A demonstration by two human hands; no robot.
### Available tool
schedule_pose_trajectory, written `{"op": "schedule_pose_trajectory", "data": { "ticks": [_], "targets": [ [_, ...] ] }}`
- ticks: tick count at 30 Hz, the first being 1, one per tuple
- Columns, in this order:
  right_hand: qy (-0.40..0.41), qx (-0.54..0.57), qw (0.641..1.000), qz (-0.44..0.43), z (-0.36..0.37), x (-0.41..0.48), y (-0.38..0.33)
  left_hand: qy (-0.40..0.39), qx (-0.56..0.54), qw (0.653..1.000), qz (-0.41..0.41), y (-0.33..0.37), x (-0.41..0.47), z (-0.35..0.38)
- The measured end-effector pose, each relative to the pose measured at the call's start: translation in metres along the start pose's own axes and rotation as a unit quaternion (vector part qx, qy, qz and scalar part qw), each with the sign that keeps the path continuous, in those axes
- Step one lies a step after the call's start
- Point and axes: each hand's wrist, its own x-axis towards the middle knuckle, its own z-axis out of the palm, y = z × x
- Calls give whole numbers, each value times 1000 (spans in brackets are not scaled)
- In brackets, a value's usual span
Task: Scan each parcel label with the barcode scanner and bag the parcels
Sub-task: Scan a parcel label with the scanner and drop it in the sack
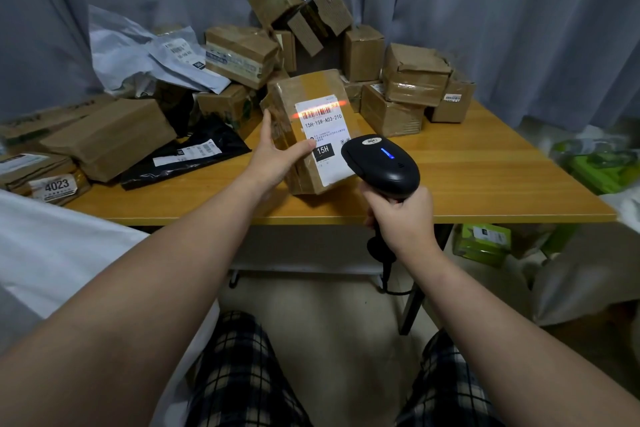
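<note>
- Now the left hand is gripping the taped cardboard parcel by its left edge, thumb curled over the front, holding it tilted above the near middle of the surface.
- The right hand is wrapping its fingers round the handle of the black barcode scanner, just right of the parcel, with a blue light glowing on its head.
- The parcel is looking stiff and light enough for one hand. Its glossy tape may be slippery, so gripping across the cardboard edges seems safest.
- A red scan line is crossing the barcode on the white label, which is reading "15H-159-A03-210" and "15H".
- At near left, a box is showing "4023".
</note>
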Motion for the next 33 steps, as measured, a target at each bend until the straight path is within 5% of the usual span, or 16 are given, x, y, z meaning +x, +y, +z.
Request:
{"op": "schedule_pose_trajectory", "data": {
  "ticks": [21,28,33],
  "targets": [
    [-9,30,1000,5,2,3,-15,34,-7,998,53,-2,-20,0],
    [-72,80,994,-17,53,0,-51,126,19,984,121,15,-74,-60],
    [-200,121,972,-14,135,-35,-73,253,45,961,105,-15,-148,-151]
  ]
}}
